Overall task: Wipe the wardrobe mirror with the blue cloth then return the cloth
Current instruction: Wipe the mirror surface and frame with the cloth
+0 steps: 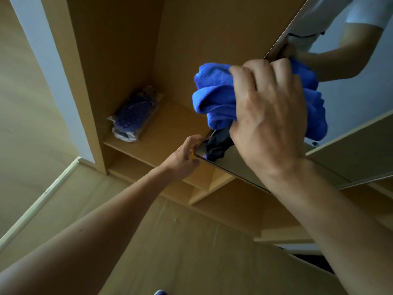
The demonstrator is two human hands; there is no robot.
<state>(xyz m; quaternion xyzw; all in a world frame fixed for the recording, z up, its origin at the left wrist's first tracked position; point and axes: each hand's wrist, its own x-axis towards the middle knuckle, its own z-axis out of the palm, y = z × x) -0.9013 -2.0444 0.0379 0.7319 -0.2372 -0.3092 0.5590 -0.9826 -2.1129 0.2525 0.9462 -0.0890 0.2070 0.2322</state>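
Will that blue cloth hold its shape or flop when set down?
Probably flops: the blue cloth bunches in soft folds under the right hand. Likely light: one hand holds the whole wad.

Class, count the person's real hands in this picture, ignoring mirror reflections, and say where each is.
2. The right hand grips the blue cloth against the mirror; the left hand holds the mirror's lower corner, beside the wardrobe shelf. Neither is hidden.

1. Grips bunched blue cloth [214,99] in raised right hand [268,116], fingers curled over it, back of hand toward camera, forearm bare.
2. Reaches lower with outstretched bare left arm, left hand [185,154] pinching mirror [234,165] at its corner edge.
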